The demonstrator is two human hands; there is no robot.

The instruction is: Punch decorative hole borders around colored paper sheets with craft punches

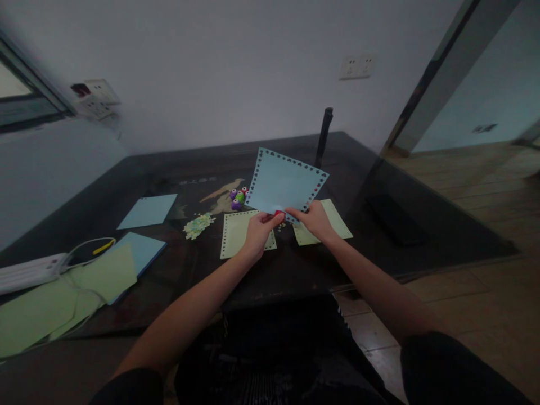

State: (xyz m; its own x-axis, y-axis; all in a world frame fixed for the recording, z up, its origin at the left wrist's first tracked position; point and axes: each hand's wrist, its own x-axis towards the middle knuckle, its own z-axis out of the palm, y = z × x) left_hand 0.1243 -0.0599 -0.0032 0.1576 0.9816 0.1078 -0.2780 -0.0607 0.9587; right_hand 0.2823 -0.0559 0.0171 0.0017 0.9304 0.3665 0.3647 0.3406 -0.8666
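Observation:
My left hand and my right hand hold up a light blue paper sheet by its lower edge, above the dark table. The sheet has small punched holes along its borders. A small red punch sits at the sheet's bottom edge, pinched by my left thumb and fingers. My right hand's fingers pinch the sheet's lower right part. Under my hands lie two pale green sheets with punched edges.
Small purple and green punches and a heap of paper bits lie behind the green sheets. Blue sheets and green sheets lie at the left, with a white power strip and cable. A dark post stands at the back.

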